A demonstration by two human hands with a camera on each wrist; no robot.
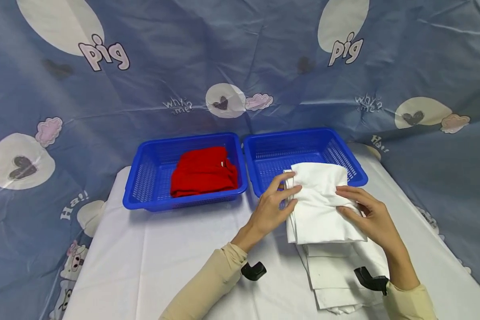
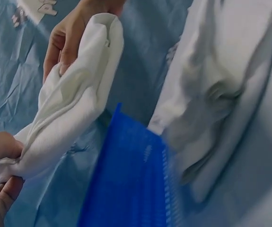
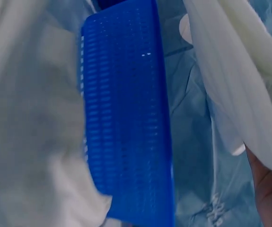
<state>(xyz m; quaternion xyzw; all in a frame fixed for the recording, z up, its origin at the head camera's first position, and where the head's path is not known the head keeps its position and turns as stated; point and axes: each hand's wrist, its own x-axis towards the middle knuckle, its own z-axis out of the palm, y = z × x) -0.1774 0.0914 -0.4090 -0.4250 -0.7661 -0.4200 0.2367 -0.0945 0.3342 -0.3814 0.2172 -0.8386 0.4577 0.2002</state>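
Both hands hold up a folded white cloth point(image 1: 324, 213) in front of the right blue basket point(image 1: 290, 155). Its left edge is pinched by my left hand point(image 1: 270, 206), with the thumb and fingers on either side of the layers, as the left wrist view shows. My right hand point(image 1: 370, 215) grips the opposite side, its thumb toward the front. Under the held piece, more folded white cloth point(image 1: 330, 273) lies on the table. The left wrist view shows the held cloth point(image 2: 60, 137) as a thick, several-layered bundle. Most of the right hand point(image 3: 270, 194) is out of frame in the right wrist view.
At the left, another blue basket point(image 1: 148, 178) holds a folded red garment point(image 1: 204, 173). Both baskets stand side by side on a white-covered table point(image 1: 172, 253). A blue printed curtain point(image 1: 232, 53) hangs close behind them and along the sides.
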